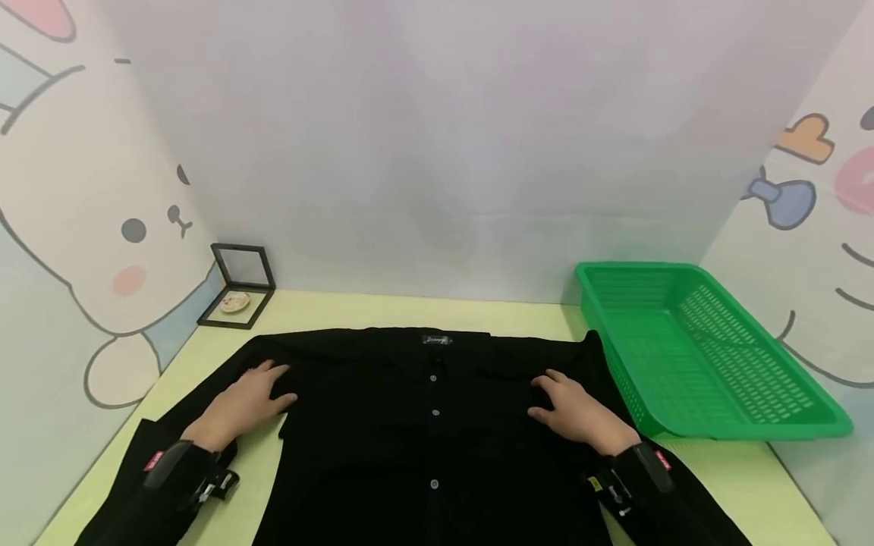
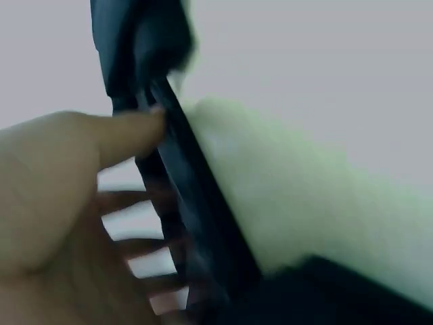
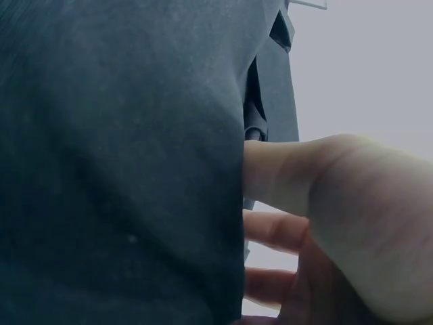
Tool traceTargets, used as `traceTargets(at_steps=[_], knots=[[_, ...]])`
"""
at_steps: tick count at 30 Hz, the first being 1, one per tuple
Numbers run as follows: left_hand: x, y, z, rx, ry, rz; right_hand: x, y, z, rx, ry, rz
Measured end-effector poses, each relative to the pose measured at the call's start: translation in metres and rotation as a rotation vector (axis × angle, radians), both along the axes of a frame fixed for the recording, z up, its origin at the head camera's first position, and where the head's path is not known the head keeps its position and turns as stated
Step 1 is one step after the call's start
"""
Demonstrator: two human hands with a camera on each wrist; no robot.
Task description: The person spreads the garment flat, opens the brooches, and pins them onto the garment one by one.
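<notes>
A black button-up shirt (image 1: 362, 425) lies spread front up, its neck label (image 1: 437, 340) at the far edge and white buttons (image 1: 435, 412) down the middle. Over the sleeve on the left, my left hand (image 1: 235, 409) reaches with fingers extended and thumb apart. My right hand (image 1: 580, 413) is over the shirt's right shoulder, fingers loosely bent, with a gap between thumb and forefinger. In the blurred left wrist view, the thumb overlaps a dark cloth edge (image 2: 206, 217). Black fabric (image 3: 135, 149) hides the fingertips in the right wrist view.
An empty green plastic basket (image 1: 683, 356) stands at the right, close to the shirt's sleeve. At the back left is a small black-framed open case (image 1: 239, 324) with a pale round item (image 1: 234, 302) in it. Curtained walls (image 1: 410, 152) enclose the pale yellow table (image 1: 341, 303).
</notes>
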State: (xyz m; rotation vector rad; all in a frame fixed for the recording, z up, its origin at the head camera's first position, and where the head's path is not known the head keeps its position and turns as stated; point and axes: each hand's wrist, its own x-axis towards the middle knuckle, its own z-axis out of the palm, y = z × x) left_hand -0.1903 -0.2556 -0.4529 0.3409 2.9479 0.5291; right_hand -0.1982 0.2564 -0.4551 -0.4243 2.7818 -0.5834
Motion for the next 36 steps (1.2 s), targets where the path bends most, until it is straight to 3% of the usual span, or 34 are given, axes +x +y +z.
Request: traceTargets(at_steps=[5, 8, 13, 16, 25, 29, 36], knots=[[-0.014, 0.017, 0.0, 0.037, 0.032, -0.176, -0.001, -0.001, -0.001, 0.002, 0.016, -0.007], [-0.019, 0.017, 0.0, 0.008, 0.089, -0.164, -0.001, -0.003, -0.003, 0.005, 0.013, -0.009], [-0.028, 0.006, -0.001, -0.042, 0.25, -0.058, 0.001, -0.006, -0.005, 0.003, 0.017, -0.034], [-0.029, 0.003, -0.003, -0.043, 0.298, -0.01, 0.002, -0.007, -0.004, 0.005, 0.023, -0.042], [-0.027, 0.005, -0.008, -0.146, 0.376, -0.108, 0.0, -0.005, -0.001, 0.016, 0.006, -0.034], [-0.03, 0.009, -0.005, -0.063, 0.349, -0.071, 0.0, -0.005, 0.0, 0.018, 0.007, -0.04], [-0.023, 0.023, 0.011, 0.104, 0.18, 0.101, 0.001, -0.006, -0.003, 0.006, 0.001, -0.052]])
